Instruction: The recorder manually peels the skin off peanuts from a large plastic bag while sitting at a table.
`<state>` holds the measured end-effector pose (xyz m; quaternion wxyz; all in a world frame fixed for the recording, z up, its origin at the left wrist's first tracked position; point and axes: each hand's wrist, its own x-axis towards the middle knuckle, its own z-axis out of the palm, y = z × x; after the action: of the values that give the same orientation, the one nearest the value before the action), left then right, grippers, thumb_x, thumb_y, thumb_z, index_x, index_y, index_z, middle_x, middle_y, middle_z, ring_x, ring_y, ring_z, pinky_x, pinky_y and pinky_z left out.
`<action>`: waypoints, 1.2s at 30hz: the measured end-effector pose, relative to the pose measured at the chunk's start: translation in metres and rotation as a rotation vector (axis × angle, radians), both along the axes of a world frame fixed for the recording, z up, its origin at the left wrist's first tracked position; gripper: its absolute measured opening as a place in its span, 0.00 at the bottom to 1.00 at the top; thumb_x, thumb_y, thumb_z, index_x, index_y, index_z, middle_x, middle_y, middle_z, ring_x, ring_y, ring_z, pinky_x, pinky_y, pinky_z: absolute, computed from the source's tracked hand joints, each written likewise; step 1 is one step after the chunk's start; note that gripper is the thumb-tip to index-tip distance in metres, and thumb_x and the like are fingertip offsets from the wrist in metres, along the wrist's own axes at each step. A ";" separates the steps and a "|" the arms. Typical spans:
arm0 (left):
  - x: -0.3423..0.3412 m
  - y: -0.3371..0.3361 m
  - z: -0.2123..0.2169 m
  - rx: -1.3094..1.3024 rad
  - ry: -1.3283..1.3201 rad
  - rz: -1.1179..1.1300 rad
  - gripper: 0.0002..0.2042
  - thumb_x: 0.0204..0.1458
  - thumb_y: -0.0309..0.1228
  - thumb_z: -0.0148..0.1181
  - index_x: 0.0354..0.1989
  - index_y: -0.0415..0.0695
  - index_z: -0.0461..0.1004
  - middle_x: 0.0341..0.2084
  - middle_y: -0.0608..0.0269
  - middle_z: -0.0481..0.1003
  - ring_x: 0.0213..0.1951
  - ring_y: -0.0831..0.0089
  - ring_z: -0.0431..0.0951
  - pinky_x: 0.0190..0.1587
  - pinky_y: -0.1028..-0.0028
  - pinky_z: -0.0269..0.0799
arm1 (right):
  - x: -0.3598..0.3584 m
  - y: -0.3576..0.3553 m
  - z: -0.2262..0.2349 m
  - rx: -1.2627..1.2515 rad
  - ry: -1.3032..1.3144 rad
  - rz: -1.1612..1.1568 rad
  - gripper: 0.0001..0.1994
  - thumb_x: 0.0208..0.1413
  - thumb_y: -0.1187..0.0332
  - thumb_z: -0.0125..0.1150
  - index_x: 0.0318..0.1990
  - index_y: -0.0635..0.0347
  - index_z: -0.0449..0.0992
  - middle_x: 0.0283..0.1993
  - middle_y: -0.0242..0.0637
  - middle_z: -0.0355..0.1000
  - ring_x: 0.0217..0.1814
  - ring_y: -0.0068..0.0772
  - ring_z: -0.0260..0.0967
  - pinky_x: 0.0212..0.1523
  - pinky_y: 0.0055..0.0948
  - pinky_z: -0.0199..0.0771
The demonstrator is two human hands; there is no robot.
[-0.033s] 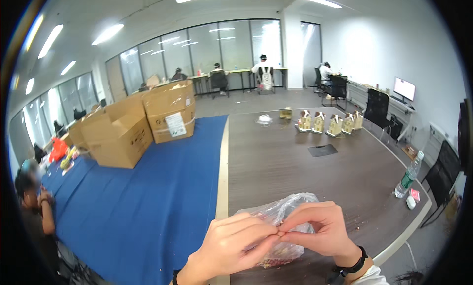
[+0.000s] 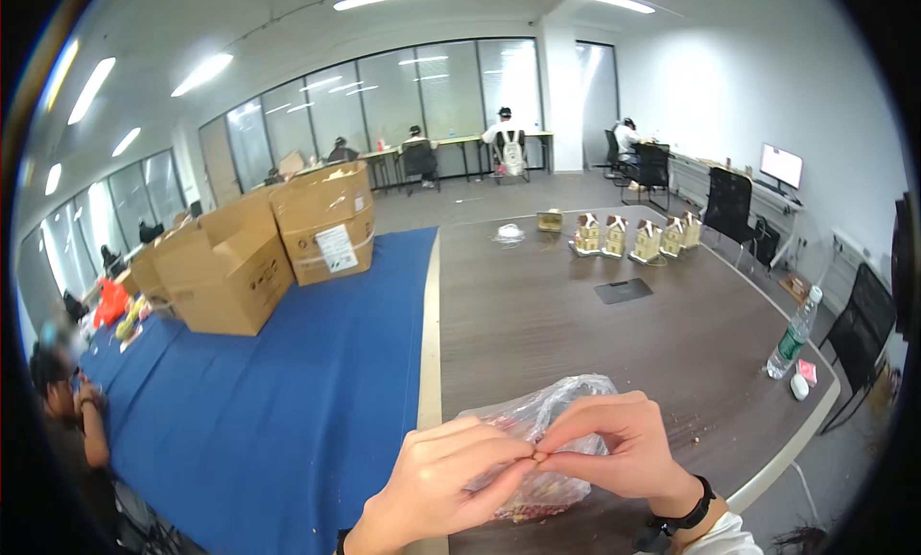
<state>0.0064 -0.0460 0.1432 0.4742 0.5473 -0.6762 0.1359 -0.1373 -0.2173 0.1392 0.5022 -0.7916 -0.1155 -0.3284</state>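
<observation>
My left hand point(image 2: 446, 478) and my right hand point(image 2: 619, 449) meet fingertip to fingertip over the near part of the brown table. Between the pinched thumbs and forefingers is a small tan piece point(image 2: 539, 455), mostly hidden and too small to name. Both hands are closed on it. Right beneath and behind them lies a clear plastic bag point(image 2: 576, 390) with many small reddish and pale bits point(image 2: 528, 512) in it. My fingers cover part of the bag.
A blue cloth point(image 2: 317, 401) with open cardboard boxes point(image 2: 225, 277) lies left. Little model houses point(image 2: 614, 236) stand at the far table edge. At right are a water bottle point(image 2: 794, 334) and a white mouse-shaped object point(image 2: 799, 387). Crumbs point(image 2: 697, 440) dot the table. A person point(image 2: 72, 401) sits far left.
The whole view has shifted slightly. My hands keep the same pinch, with only a small change at the fingertips.
</observation>
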 end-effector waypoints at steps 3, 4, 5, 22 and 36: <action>0.001 0.001 0.002 0.031 0.023 -0.015 0.09 0.44 0.20 0.71 0.35 0.38 0.82 0.27 0.60 0.82 0.27 0.65 0.80 0.32 0.72 0.77 | 0.000 0.001 0.002 -0.055 -0.048 -0.003 0.08 0.52 0.77 0.71 0.40 0.61 0.85 0.35 0.36 0.83 0.35 0.29 0.80 0.38 0.25 0.78; 0.001 0.000 0.003 0.045 0.011 -0.020 0.09 0.44 0.20 0.71 0.35 0.38 0.82 0.27 0.60 0.82 0.27 0.65 0.80 0.32 0.72 0.77 | 0.000 0.002 0.003 -0.073 -0.057 -0.016 0.07 0.53 0.76 0.71 0.40 0.60 0.85 0.35 0.36 0.83 0.35 0.29 0.81 0.37 0.25 0.78; 0.000 -0.003 0.002 0.034 0.019 -0.035 0.08 0.45 0.20 0.71 0.35 0.37 0.82 0.27 0.59 0.82 0.27 0.66 0.80 0.31 0.72 0.76 | -0.002 0.002 0.004 -0.063 -0.065 -0.018 0.07 0.53 0.76 0.71 0.40 0.60 0.85 0.35 0.36 0.83 0.35 0.29 0.81 0.37 0.25 0.78; -0.005 0.004 -0.006 0.160 0.506 -0.150 0.07 0.52 0.19 0.68 0.39 0.36 0.83 0.27 0.59 0.83 0.27 0.78 0.81 0.30 0.79 0.74 | -0.002 0.004 0.000 -0.217 -0.169 -0.084 0.06 0.51 0.77 0.71 0.37 0.60 0.83 0.34 0.37 0.81 0.32 0.32 0.79 0.32 0.26 0.78; -0.005 -0.005 -0.015 0.256 0.830 -0.381 0.07 0.56 0.21 0.66 0.43 0.35 0.82 0.32 0.60 0.85 0.30 0.83 0.80 0.35 0.81 0.74 | 0.001 -0.001 -0.010 -0.120 -0.249 -0.056 0.08 0.45 0.81 0.74 0.34 0.64 0.84 0.33 0.38 0.81 0.32 0.31 0.79 0.33 0.25 0.76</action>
<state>0.0017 -0.0512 0.1286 0.6496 0.4755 -0.5291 -0.2682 -0.1365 -0.2179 0.1296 0.4266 -0.7761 -0.1744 -0.4304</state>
